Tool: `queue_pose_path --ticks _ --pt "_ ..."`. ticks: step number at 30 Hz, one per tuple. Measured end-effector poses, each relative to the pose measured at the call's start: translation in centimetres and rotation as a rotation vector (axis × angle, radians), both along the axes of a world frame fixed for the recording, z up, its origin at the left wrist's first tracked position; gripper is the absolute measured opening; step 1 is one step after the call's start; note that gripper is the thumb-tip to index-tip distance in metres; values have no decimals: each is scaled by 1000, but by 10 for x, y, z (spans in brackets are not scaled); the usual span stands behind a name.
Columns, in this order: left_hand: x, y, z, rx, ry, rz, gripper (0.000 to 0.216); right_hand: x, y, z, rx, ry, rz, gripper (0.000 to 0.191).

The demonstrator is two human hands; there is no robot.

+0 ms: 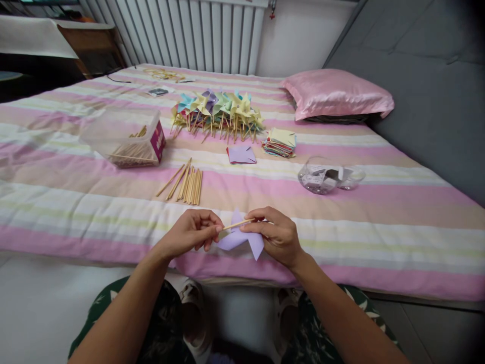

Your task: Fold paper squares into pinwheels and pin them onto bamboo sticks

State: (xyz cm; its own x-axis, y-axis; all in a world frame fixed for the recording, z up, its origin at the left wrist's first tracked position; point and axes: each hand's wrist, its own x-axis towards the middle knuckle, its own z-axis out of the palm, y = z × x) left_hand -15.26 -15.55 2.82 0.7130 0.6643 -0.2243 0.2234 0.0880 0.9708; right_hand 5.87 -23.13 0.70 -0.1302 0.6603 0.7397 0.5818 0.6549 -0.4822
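Observation:
A lilac paper pinwheel (242, 240) hangs over the near edge of the striped bed. My right hand (275, 234) is closed on its centre from the right. My left hand (195, 232) pinches the end of a thin wooden stick (238, 224) that runs to the pinwheel's middle. Several loose sticks (186, 182) lie on the blanket just beyond my hands. A row of finished pinwheels (216, 112) in yellow, green, blue and purple lies farther back.
A clear plastic box (127, 137) of sticks stands at the left. One purple folded paper (241, 154), a stack of coloured papers (281, 142) and a clear bowl (321, 175) of small parts lie to the right. Pink pillow (336, 94) at back right; radiator behind.

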Motion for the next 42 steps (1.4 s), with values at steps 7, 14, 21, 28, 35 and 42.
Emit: queue_pose_path --ticks 7,14,21,28,35,42 --pt "-1 1 -3 -2 -17 2 23 0 0 2 -15 13 18 20" --pt "-3 1 -5 15 -10 5 23 1 -1 3 -5 28 25 19" --pt "-4 1 -6 16 -9 22 25 1 -2 3 -2 64 2 18" --pt "-3 0 -5 6 -12 34 26 -1 -3 6 2 75 -16 15" --pt "-1 -2 -4 -13 -16 15 25 -1 -3 7 18 98 -26 15" --pt "3 -3 -1 -29 -30 21 24 2 -2 8 7 143 5 18"
